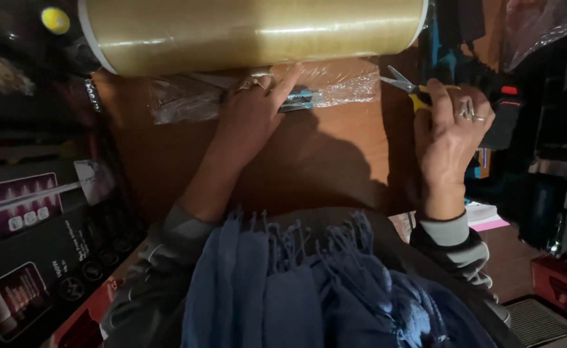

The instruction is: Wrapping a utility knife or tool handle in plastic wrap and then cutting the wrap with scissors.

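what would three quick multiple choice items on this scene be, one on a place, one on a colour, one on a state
1. Where is the big roll of stretch film?
A. at the table's far edge, beyond both hands
B. on the person's lap
C. under the scarf

2. What colour are the handles of the scissors?
A. red
B. yellow
C. white

3. What is the left hand doing?
A. hanging in the air
B. pressing on a film-wrapped item
C. gripping the scissors

Answers:
1 A, the roll lies across the top of the wooden table.
2 B, yellow shows by the right hand.
3 B, its fingers lie on the wrap.
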